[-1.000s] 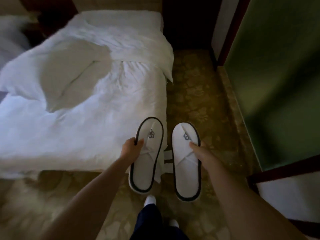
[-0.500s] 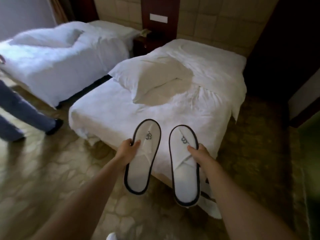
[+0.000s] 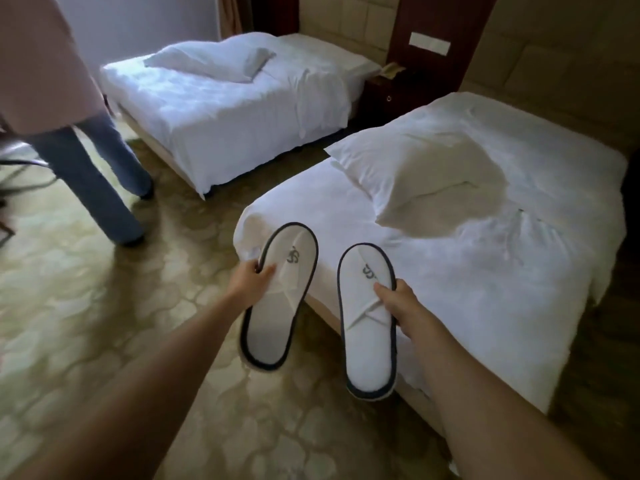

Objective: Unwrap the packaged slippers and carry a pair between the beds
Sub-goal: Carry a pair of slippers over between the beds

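Observation:
I hold two white slippers with dark trim and a small logo, soles away from me. My left hand (image 3: 251,282) grips the left slipper (image 3: 280,303) by its outer edge. My right hand (image 3: 398,301) grips the right slipper (image 3: 367,323) at its strap. Both hang in the air over the foot corner of the near bed (image 3: 467,271), which has rumpled white sheets and a pillow (image 3: 415,174). The far bed (image 3: 235,109) lies beyond, with a dark gap (image 3: 332,140) between the two.
Another person in blue trousers (image 3: 100,181) stands on the patterned carpet (image 3: 86,323) at the left. A dark nightstand (image 3: 388,98) sits at the head of the gap between the beds. A chair frame (image 3: 17,174) shows at the far left edge.
My view has swung left, from the right side of the near bed round to its foot. The far bed and the other person have come into sight. Both slippers stay in my hands.

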### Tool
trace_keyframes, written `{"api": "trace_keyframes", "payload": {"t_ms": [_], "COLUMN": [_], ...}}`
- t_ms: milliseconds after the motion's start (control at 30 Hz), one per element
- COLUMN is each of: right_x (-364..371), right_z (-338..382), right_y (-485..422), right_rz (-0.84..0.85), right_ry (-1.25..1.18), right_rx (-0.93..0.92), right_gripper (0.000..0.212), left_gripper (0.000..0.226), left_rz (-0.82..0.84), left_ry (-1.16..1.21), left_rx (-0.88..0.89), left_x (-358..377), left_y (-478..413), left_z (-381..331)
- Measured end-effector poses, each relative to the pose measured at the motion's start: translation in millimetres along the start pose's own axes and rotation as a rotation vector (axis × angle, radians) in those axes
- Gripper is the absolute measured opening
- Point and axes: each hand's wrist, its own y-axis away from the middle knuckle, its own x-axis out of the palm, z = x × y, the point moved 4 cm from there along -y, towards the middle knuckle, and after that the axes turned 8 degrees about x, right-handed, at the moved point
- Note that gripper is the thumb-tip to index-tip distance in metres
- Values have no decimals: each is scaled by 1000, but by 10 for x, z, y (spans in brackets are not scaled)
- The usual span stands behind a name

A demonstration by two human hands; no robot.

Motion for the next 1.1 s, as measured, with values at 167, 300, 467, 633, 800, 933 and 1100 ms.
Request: {"api": "trace_keyframes", "payload": {"t_ms": [167, 300, 467, 633, 800, 933, 1100], "right_x": [887, 1489, 2293, 2970, 3495, 3810, 4106], "right_z": [526, 955, 1533, 2217, 2863, 3302, 3764], "right_y": [-187, -458, -993, -1663, -2207, -2516, -2963], "right_rz": [68, 129, 225, 305, 333, 367, 359], "right_ry": [64, 143, 219, 263, 310, 343, 345], "right_rx": [-28, -52, -70, -93, -65, -59, -52], "right_gripper": [50, 50, 56, 54, 54, 50, 52], "left_gripper": [30, 30, 34, 37, 36, 35, 34], "left_rz": [-58, -82, -160, -224, -245, -238, -242], "left_ry": [26, 66, 91, 56, 119, 148, 189], "left_rx": [-77, -141, -182, -238, -295, -329, -345], "left_x": [-673, -1002, -1382, -1752, -2014, -2181, -2349], "left_y": [-389, -693, -1350, -2258, -3139, -3681, -4378], "left_z": [540, 879, 1191, 1340, 1437, 1502, 1611]}}
